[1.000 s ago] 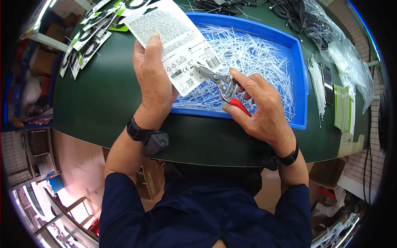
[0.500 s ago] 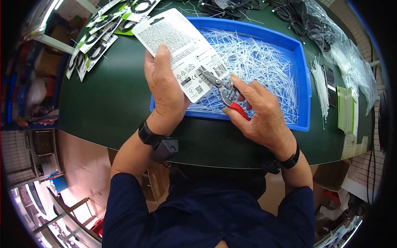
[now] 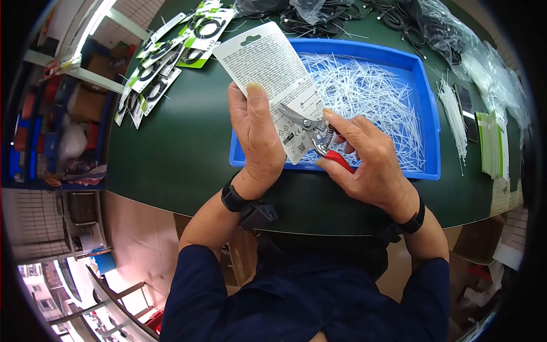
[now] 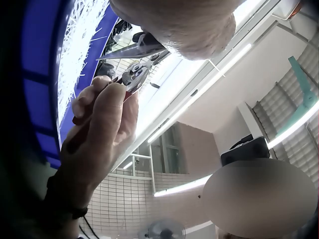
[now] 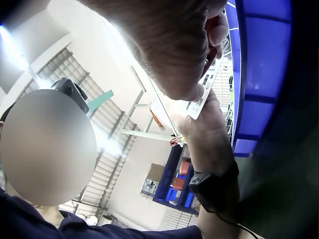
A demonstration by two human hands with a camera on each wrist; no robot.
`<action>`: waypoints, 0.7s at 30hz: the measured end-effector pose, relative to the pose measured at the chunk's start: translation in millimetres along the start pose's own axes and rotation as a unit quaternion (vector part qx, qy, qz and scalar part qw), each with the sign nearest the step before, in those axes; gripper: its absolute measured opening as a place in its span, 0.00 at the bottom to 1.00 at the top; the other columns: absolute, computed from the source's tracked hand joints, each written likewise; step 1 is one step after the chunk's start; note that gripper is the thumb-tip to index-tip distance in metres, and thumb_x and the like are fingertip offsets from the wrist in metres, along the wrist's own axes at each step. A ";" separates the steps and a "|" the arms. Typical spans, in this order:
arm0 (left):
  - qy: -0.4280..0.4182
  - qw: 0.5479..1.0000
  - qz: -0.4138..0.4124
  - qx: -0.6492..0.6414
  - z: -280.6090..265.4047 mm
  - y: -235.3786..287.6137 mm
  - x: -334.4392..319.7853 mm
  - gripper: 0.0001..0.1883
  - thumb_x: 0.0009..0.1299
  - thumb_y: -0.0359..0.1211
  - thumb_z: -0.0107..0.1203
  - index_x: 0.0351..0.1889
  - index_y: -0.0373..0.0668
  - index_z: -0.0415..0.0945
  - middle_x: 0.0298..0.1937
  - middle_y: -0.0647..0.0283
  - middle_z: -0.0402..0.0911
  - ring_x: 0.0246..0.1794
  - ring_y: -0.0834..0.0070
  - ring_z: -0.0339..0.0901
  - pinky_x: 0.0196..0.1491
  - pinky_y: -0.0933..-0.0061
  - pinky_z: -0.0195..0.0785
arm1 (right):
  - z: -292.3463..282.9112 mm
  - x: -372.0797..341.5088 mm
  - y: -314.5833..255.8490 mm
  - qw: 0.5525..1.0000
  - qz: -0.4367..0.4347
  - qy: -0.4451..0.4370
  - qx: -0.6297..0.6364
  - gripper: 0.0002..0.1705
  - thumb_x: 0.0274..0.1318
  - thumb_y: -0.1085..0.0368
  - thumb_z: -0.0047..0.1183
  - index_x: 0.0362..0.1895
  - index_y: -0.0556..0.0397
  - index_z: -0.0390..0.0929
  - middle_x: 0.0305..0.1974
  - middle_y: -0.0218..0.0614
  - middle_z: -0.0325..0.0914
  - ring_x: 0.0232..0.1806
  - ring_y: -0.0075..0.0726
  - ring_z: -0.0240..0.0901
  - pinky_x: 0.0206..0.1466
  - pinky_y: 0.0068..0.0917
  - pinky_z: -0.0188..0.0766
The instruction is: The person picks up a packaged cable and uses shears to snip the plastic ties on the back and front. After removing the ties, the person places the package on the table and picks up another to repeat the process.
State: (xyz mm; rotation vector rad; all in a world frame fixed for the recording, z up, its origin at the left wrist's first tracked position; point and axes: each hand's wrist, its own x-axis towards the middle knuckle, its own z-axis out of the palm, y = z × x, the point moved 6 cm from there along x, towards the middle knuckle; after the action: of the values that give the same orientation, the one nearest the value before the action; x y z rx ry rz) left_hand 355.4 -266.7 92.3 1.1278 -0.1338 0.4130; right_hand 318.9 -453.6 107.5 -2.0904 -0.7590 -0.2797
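Observation:
In the head view my left hand holds a white printed packaging card, its thumb laid on the text side. A hang hole pierces the card's top end. Red-handled pruning shears are gripped by my right hand, with thumb and fingers around the handles. Their metal blades overlap the lower part of the card's printed face. A coil spring shows between the handles. The left wrist view also shows the shears from below. Part of the card appears in the right wrist view.
Behind the hands stands a blue tray of thin white strips. Carded black cables lie at the far left. Loose black cables and clear plastic bags are at the back. White ties, a phone and stacked green-white cards lie right.
The head view has shifted, so everything sits further right and lower. My left hand and the card have moved right, nearer the right hand; the shears stay over the card.

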 end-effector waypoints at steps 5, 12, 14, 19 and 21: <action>-0.040 0.999 0.033 0.012 9.6 -2.4 -6.9 0.22 0.88 0.46 0.47 0.65 0.37 0.63 0.58 0.59 0.78 0.55 0.81 0.74 0.61 0.72 0.70 | -1.2 -0.7 1.2 1.000 0.015 0.000 0.004 0.45 0.46 0.70 0.76 0.73 0.53 0.76 0.38 0.40 0.79 0.31 0.32 0.74 0.37 0.29 0.76; -0.036 0.999 0.005 0.013 8.4 -9.0 -7.8 0.21 0.88 0.44 0.46 0.67 0.37 0.63 0.60 0.58 0.77 0.55 0.81 0.75 0.62 0.72 0.70 | -2.0 -0.8 2.8 0.999 0.035 -0.027 -0.015 0.44 0.48 0.70 0.76 0.72 0.53 0.76 0.37 0.39 0.79 0.30 0.31 0.74 0.35 0.29 0.76; -0.037 0.999 -0.001 0.010 9.6 -8.8 -9.7 0.21 0.88 0.44 0.46 0.67 0.37 0.63 0.60 0.58 0.77 0.56 0.80 0.75 0.62 0.72 0.70 | -0.6 -3.1 2.7 0.999 0.037 -0.025 -0.005 0.43 0.48 0.70 0.75 0.72 0.53 0.76 0.37 0.38 0.79 0.30 0.31 0.74 0.35 0.29 0.76; -0.057 0.998 0.021 0.010 12.5 -4.2 -6.0 0.23 0.88 0.43 0.46 0.71 0.37 0.61 0.62 0.57 0.77 0.58 0.78 0.75 0.64 0.71 0.70 | 1.1 -3.6 4.0 0.999 0.030 -0.005 0.025 0.42 0.49 0.71 0.75 0.71 0.54 0.76 0.35 0.37 0.79 0.28 0.30 0.73 0.34 0.28 0.75; -0.064 0.998 0.010 0.004 8.8 -7.1 -3.9 0.24 0.88 0.42 0.46 0.72 0.36 0.61 0.63 0.56 0.77 0.60 0.77 0.75 0.65 0.70 0.69 | -2.0 -3.9 4.9 0.999 0.031 -0.003 0.028 0.42 0.49 0.71 0.75 0.71 0.54 0.76 0.35 0.36 0.78 0.28 0.30 0.73 0.34 0.27 0.75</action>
State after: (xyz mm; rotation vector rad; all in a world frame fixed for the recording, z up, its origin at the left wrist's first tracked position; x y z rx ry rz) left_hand 355.4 -278.1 88.9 1.1610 -0.2565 0.3582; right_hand 319.0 -458.9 103.8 -2.0593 -0.6954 -0.2168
